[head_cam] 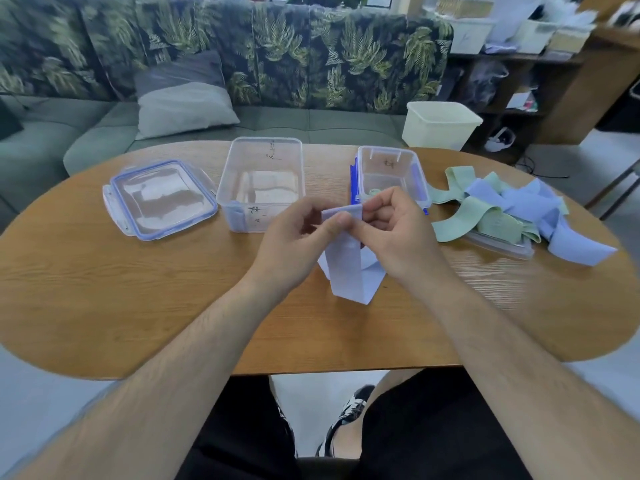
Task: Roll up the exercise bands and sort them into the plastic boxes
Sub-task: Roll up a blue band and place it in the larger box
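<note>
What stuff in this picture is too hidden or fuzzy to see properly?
Head view:
The top end of the lavender band: partly covered by the left hand and right hand.
The green thing in the right box: mostly behind the right hand.
The writing on the left box: too small to read.
The lid under the band pile: mostly covered.

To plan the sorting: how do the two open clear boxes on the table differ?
The left box is larger than the right box. The left box looks empty; the right box holds a green band. Both are clear, lidless and marked with black writing.
</note>
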